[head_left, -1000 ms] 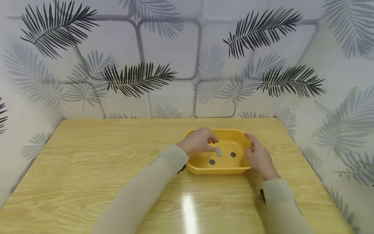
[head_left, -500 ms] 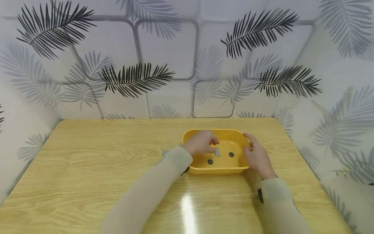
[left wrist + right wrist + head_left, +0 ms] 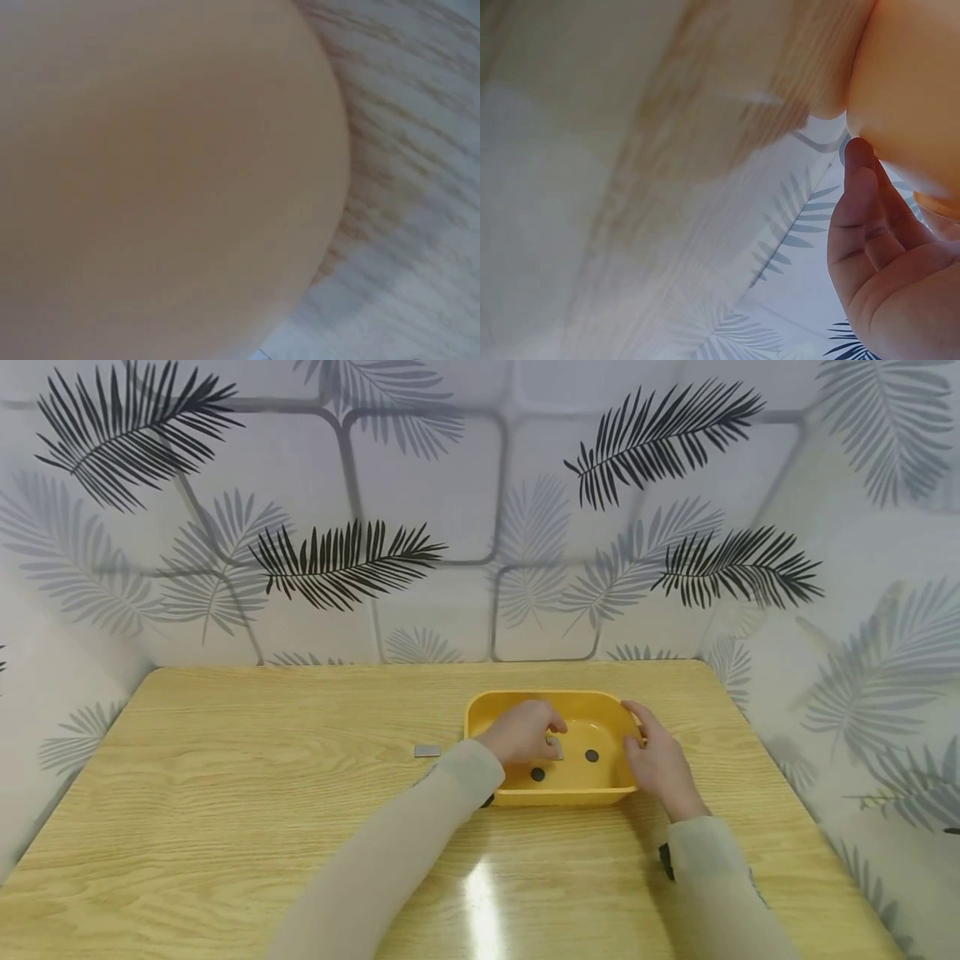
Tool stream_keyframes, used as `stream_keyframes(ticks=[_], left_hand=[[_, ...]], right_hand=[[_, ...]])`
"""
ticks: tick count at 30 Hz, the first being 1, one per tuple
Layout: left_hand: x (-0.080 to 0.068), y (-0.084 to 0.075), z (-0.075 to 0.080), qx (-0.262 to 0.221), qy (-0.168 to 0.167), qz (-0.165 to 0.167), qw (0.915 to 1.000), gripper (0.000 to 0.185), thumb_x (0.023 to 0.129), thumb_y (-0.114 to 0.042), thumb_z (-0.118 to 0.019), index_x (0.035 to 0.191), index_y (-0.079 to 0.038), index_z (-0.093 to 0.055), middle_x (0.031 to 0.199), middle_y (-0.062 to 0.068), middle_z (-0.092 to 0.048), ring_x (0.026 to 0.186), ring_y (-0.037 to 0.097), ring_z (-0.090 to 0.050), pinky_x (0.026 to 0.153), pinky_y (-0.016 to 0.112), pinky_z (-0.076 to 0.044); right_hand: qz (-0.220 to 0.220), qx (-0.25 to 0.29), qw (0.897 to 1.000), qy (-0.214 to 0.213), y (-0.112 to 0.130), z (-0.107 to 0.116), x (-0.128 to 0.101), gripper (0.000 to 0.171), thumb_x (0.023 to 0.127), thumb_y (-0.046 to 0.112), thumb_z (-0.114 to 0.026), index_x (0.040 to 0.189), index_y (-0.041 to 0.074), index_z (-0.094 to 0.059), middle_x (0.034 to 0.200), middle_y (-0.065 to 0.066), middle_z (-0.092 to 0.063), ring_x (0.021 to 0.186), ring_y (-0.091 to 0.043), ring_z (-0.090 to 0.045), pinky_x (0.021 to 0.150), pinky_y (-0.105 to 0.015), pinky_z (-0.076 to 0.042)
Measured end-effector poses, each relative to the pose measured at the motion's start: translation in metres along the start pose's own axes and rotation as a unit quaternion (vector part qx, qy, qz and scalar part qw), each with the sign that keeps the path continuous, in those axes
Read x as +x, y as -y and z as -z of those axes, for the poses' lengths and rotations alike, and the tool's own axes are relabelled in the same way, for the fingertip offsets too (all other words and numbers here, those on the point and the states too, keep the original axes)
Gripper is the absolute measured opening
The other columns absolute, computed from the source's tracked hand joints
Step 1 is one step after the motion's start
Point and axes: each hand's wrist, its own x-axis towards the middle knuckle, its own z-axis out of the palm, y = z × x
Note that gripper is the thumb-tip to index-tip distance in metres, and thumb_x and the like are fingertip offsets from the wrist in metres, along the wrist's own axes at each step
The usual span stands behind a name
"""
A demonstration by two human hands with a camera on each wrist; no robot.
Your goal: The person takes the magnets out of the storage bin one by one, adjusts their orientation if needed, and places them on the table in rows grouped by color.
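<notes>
A yellow oblong plastic basin (image 3: 555, 797) stands on the wooden table. My left hand (image 3: 521, 732) reaches over its left side, thumb and fingers bent but apart, with the thumb overlapping a small grey rectangular piece (image 3: 557, 748) on the basin floor. Two dark round discs lie there too, one disc (image 3: 537, 774) near the front wall and another disc (image 3: 592, 756) farther right. At the right end, my right hand (image 3: 660, 764) grips the basin's rim. Its fingers (image 3: 859, 202) lie against the outer wall in the right wrist view. The basin's wall fills much of the left wrist view.
Another grey rectangular piece (image 3: 427, 751) lies on the table (image 3: 225, 802), left of the basin beside the left sleeve. A leaf-patterned covering (image 3: 435, 510) rises behind the table and along both sides.
My left hand has moved slightly right and down over the grey piece in the basin. The grey piece on the table has come out from behind the left sleeve. The right hand keeps its hold.
</notes>
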Motion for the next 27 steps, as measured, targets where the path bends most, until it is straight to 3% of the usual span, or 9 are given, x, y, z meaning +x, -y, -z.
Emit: stream_keyframes(ticks=[6,9,11,13,19,27], left_hand=[[-0.003,0.0,-0.004,-0.004,-0.004,0.009,0.9999,0.032,0.095,-0.014,-0.071,0.126,-0.007,-0.073,0.131,0.006,-0.069,0.121,0.018,-0.065,0.107,0.03,-0.052],[-0.002,0.0,-0.006,0.016,-0.009,-0.004,0.9998,0.007,0.093,-0.01,-0.069,0.095,-0.005,-0.072,0.093,0.003,-0.067,0.089,0.014,-0.059,0.089,0.021,-0.048],[0.0,0.001,-0.008,0.035,-0.018,-0.019,0.9991,0.017,0.09,-0.008,-0.07,0.076,-0.008,-0.06,0.074,0.0,-0.053,0.075,0.013,-0.046,0.077,0.021,-0.038],[0.002,0.001,-0.01,0.051,-0.021,-0.028,0.9981,0.03,0.089,-0.008,-0.071,0.07,-0.012,-0.048,0.065,-0.002,-0.038,0.07,0.013,-0.036,0.072,0.024,-0.03],[0.008,0.0,-0.017,0.072,-0.023,-0.016,0.997,0.029,0.089,-0.01,-0.072,0.069,-0.015,-0.05,0.067,-0.005,-0.038,0.075,0.013,-0.04,0.074,0.023,-0.031],[0.007,-0.004,-0.018,0.051,-0.019,0.006,0.9985,0.038,0.087,-0.001,-0.067,0.063,-0.016,-0.041,0.063,-0.003,-0.029,0.067,0.013,-0.032,0.072,0.026,-0.025]], right_hand=[[0.011,-0.004,1.0,-0.007,-0.001,-0.001,0.0,0.055,0.107,0.016,-0.04,0.162,0.018,-0.031,0.144,-0.032,-0.055,0.125,-0.046,-0.059,0.09,-0.049,-0.054],[0.012,-0.004,1.0,-0.007,0.0,-0.001,0.0,0.055,0.107,0.016,-0.041,0.162,0.018,-0.031,0.144,-0.031,-0.055,0.123,-0.045,-0.06,0.087,-0.045,-0.054],[0.01,-0.004,1.0,-0.007,0.0,-0.001,0.0,0.055,0.107,0.017,-0.04,0.162,0.018,-0.031,0.144,-0.031,-0.055,0.123,-0.044,-0.061,0.086,-0.044,-0.054],[0.008,-0.003,1.0,-0.007,0.0,0.0,0.0,0.055,0.107,0.017,-0.04,0.162,0.019,-0.031,0.144,-0.031,-0.055,0.123,-0.044,-0.061,0.085,-0.043,-0.054],[0.013,-0.008,1.0,-0.01,0.001,0.001,0.0,0.055,0.107,0.016,-0.04,0.162,0.019,-0.032,0.142,-0.031,-0.057,0.115,-0.041,-0.063,0.078,-0.038,-0.053],[0.012,-0.013,1.0,-0.006,0.0,0.001,-0.001,0.055,0.108,0.016,-0.039,0.162,0.018,-0.032,0.143,-0.032,-0.056,0.11,-0.04,-0.064,0.072,-0.032,-0.05]])
